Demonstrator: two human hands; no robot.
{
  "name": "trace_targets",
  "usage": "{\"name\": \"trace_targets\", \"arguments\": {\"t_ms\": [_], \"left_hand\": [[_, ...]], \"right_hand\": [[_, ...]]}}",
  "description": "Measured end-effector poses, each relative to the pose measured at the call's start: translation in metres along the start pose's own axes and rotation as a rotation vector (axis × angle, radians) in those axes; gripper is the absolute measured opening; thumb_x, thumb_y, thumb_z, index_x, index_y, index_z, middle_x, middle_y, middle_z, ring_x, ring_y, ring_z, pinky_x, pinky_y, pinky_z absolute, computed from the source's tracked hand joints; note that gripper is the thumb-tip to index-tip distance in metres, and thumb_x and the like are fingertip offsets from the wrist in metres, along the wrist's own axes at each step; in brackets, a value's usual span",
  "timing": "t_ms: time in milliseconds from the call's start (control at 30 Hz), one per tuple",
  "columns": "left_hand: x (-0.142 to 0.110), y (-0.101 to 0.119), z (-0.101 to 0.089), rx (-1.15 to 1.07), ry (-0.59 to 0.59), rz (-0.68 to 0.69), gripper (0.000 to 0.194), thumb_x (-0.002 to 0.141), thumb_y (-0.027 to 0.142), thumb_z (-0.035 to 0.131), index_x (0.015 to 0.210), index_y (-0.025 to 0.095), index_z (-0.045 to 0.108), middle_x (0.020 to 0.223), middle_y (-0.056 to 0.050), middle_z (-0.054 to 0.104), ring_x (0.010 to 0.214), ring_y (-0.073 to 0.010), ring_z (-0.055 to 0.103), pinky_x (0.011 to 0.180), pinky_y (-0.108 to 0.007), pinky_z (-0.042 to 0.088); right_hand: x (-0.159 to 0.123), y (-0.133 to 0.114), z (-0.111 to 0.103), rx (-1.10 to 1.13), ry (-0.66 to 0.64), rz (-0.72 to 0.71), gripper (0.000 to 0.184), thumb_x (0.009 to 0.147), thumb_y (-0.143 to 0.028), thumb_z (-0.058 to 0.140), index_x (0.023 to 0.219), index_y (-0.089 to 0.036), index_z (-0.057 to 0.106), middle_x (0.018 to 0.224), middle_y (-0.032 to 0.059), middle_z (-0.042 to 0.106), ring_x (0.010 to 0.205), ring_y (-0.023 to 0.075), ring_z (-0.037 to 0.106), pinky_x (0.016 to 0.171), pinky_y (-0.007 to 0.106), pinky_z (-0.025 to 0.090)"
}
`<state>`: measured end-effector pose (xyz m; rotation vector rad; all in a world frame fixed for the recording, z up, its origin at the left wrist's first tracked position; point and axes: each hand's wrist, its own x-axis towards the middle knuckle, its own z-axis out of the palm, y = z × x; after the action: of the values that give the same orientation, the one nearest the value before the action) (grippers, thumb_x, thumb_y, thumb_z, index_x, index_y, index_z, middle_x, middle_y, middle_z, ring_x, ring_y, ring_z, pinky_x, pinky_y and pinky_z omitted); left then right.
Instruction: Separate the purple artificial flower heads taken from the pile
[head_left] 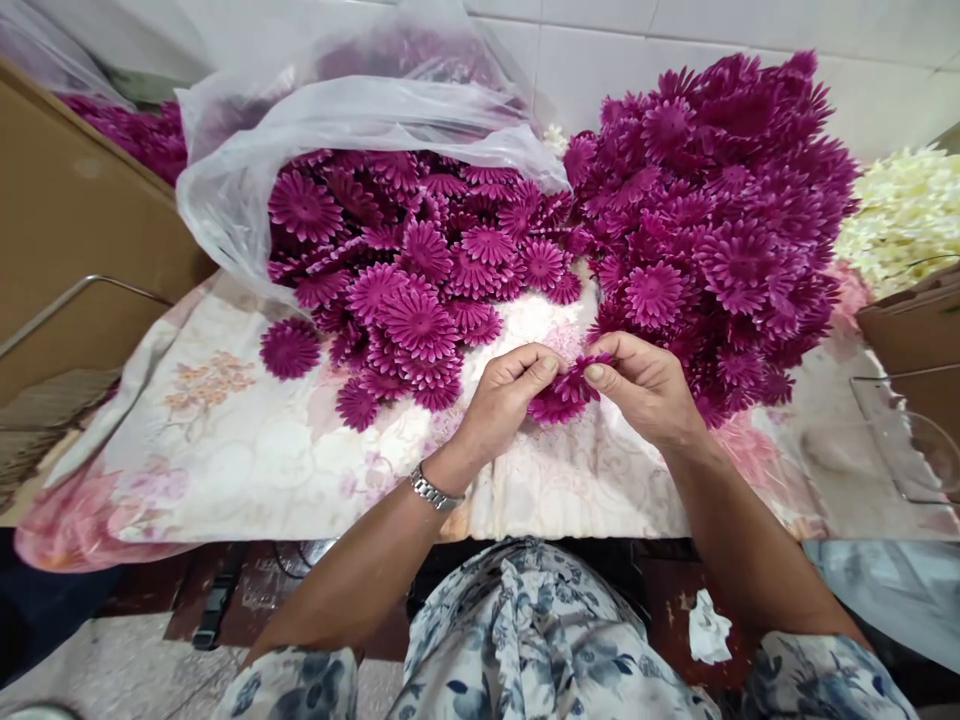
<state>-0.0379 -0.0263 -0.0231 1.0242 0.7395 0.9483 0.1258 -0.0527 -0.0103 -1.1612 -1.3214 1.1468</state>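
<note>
Both hands (499,392) (646,390) pinching magenta flower (562,396), silver watch (436,489), dial hidden

Shows a deep magenta flower head (577,378) with many narrow petals, turned partly edge-on. Pinched at opposite sides by left hand (510,388) and right hand (646,388), over the cloth-covered worktop (600,490). Overlaps more magenta petals (553,408) just below; cannot tell whether joined.
</note>
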Motion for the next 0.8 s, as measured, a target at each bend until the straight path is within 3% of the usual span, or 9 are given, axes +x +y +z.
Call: {"name": "trace_targets", "arguments": {"t_ms": [200, 367, 500, 667, 733, 800], "left_hand": [[-0.001, 0.001, 0.001, -0.052, -0.04, -0.102, 0.028, 0.073, 0.042, 0.068, 0.067, 0.016, 0.058, 0.063, 0.002, 0.047, 0.056, -0.0083, 0.038, 0.053, -0.023, 0.031], [-0.003, 0.002, 0.0, -0.058, -0.103, -0.101, 0.025, 0.073, 0.04, 0.069, 0.072, 0.017, 0.059, 0.062, 0.004, 0.046, 0.054, -0.0073, 0.037, 0.052, -0.023, 0.03], [-0.004, 0.002, 0.003, -0.034, -0.09, -0.08, 0.024, 0.069, 0.035, 0.073, 0.072, 0.017, 0.059, 0.063, 0.004, 0.049, 0.056, -0.007, 0.041, 0.054, -0.022, 0.033], [-0.003, -0.001, 0.008, -0.019, -0.03, -0.057, 0.02, 0.067, 0.03, 0.072, 0.071, 0.017, 0.057, 0.065, 0.004, 0.052, 0.058, -0.0074, 0.043, 0.055, -0.022, 0.034], [-0.002, 0.0, 0.008, -0.023, 0.01, -0.064, 0.017, 0.066, 0.026, 0.071, 0.066, 0.016, 0.056, 0.062, 0.004, 0.049, 0.056, -0.007, 0.041, 0.053, -0.022, 0.033], [-0.001, 0.001, 0.007, -0.032, 0.036, -0.075, 0.015, 0.065, 0.024, 0.069, 0.065, 0.016, 0.056, 0.06, 0.004, 0.048, 0.055, -0.0073, 0.041, 0.053, -0.022, 0.033]], "right_hand": [[0.0, 0.003, 0.002, -0.257, 0.022, -0.076, 0.028, 0.086, -0.043, 0.054, 0.075, -0.017, 0.053, 0.06, -0.0048, 0.044, 0.054, 0.0069, 0.038, 0.05, 0.022, 0.03], [0.0, 0.0, 0.008, -0.401, 0.091, -0.159, 0.037, 0.089, -0.045, 0.046, 0.063, -0.019, 0.043, 0.054, -0.0056, 0.035, 0.05, 0.007, 0.032, 0.047, 0.022, 0.027], [0.0, 0.0, 0.012, -0.441, 0.137, -0.227, 0.04, 0.091, -0.042, 0.044, 0.059, -0.02, 0.038, 0.052, -0.0055, 0.033, 0.049, 0.0068, 0.031, 0.047, 0.023, 0.025], [0.0, 0.004, 0.014, -0.493, 0.213, -0.21, 0.047, 0.091, -0.045, 0.042, 0.053, -0.02, 0.03, 0.051, -0.0059, 0.029, 0.047, 0.0062, 0.027, 0.047, 0.025, 0.023], [0.0, 0.005, 0.014, -0.519, 0.181, -0.215, 0.046, 0.091, -0.044, 0.042, 0.054, -0.02, 0.033, 0.051, -0.0058, 0.03, 0.048, 0.0065, 0.029, 0.049, 0.025, 0.025], [0.0, 0.005, 0.012, -0.54, 0.166, -0.271, 0.035, 0.091, -0.04, 0.044, 0.063, -0.019, 0.047, 0.058, -0.0038, 0.042, 0.053, 0.0082, 0.04, 0.053, 0.025, 0.033]]}}
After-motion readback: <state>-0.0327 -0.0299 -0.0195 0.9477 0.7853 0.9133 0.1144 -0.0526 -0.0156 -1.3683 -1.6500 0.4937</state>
